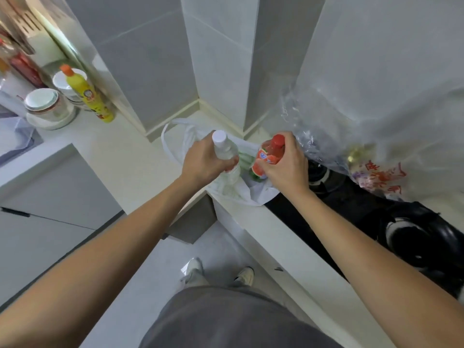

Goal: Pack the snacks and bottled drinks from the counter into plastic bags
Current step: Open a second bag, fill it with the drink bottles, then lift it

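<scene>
white plastic bag (227, 192) lies open on the table (120, 156) at frame centre. left grip (203, 160) is closed around a clear bottle (224, 151) with a white cap; right grip (283, 167) clasps a red-capped juice bottle (270, 153), both above the bag's mouth.

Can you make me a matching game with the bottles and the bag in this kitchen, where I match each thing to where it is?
Things:
1. clear bottle with white cap
2. red bottle with red cap
3. yellow bottle with orange cap
4. white plastic bag

Places:
A. standing far left on the counter by the jars
B. in the right hand
C. lying open under both hands
D. in the left hand

Pairs: 1-D, 2-B, 3-A, 4-C
</scene>
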A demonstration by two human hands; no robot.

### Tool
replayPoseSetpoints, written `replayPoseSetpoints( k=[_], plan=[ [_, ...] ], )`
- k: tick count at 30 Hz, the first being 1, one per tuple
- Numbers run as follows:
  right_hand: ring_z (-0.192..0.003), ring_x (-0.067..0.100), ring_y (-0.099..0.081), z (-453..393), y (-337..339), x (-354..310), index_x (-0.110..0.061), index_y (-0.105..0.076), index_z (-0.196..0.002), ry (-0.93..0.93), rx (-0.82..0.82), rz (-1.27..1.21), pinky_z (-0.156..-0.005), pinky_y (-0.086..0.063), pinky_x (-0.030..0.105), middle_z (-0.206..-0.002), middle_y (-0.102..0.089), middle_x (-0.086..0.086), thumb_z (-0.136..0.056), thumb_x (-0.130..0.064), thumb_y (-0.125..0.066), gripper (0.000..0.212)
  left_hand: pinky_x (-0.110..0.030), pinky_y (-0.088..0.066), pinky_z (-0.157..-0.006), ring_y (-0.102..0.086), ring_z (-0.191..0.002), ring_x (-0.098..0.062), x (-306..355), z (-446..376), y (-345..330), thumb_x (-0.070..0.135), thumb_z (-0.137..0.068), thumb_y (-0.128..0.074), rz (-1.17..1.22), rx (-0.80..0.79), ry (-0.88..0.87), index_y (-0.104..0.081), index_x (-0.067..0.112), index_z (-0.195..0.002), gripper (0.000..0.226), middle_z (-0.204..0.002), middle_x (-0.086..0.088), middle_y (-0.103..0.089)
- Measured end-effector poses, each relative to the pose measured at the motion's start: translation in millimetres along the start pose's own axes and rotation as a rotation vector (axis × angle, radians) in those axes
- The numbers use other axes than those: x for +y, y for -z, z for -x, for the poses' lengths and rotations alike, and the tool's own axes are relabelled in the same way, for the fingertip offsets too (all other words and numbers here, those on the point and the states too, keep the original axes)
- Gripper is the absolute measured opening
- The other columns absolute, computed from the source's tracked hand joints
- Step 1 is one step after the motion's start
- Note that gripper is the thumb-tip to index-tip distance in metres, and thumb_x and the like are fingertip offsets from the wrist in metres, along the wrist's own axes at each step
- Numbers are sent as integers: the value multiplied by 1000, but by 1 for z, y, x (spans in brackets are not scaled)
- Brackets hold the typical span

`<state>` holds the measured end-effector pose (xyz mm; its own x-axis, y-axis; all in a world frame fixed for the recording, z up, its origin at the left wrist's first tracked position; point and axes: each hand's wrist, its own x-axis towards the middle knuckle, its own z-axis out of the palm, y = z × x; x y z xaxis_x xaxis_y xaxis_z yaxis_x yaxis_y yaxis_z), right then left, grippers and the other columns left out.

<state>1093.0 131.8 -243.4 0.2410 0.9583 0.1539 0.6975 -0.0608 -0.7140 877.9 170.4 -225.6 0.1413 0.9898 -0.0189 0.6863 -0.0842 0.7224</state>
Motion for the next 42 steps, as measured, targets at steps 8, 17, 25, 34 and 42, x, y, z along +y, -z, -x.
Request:
replayPoseSetpoints(
  k=[8, 17, 25, 34, 42],
  plan=[
    [-101, 16, -59, -33, -26, 17, -26, -50, -120, -103, 23, 4, -87, -53, 43, -116, -57, -10, -69, -21, -88, 64, -42, -57, -68, -65, -81, -20, -10, -62, -39, 55, -70, -77, -27, -130, -61, -56, 28, -103, 48, -88, 7, -68],
    [-95, 12, -54, -69, -61, 9, -25, -51, -115, -163, -27, 14, -83, -48, 33, -108, -54, -10, -63, -18, -89, 65, -39, -54, -70, -65, -85, -24, -62, -99, -26, 43, -80, -80, -94, -213, -89, -56, 22, -112, 45, -96, 3, -70],
    [-97, 7, -58, -83, -105, -17, -30, -52, -112, -167, -109, -71, -84, -54, 31, -113, -55, -14, -66, -22, -89, 60, -42, -56, -76, -66, -91, -23, -113, -124, 18, 44, -81, -80, -152, -198, -18, -55, 25, -118, 49, -102, 5, -70],
    [-96, 10, -61, -101, -126, -26, -29, -52, -110, -162, -64, -25, -83, -57, 38, -110, -59, -13, -66, -24, -90, 59, -39, -56, -67, -65, -84, -23, -105, -146, 22, 49, -76, -79, -136, -194, -55, -55, 26, -108, 47, -90, 6, -69],
    [-96, 11, -62, -117, -133, -10, -24, -50, -108, -175, -94, -66, -82, -56, 37, -110, -61, -7, -78, -29, -87, 48, -35, -52, -68, -64, -84, -19, -81, -133, -15, 53, -75, -80, -24, -265, -33, -57, 22, -114, 55, -93, 5, -68]
  ],
)
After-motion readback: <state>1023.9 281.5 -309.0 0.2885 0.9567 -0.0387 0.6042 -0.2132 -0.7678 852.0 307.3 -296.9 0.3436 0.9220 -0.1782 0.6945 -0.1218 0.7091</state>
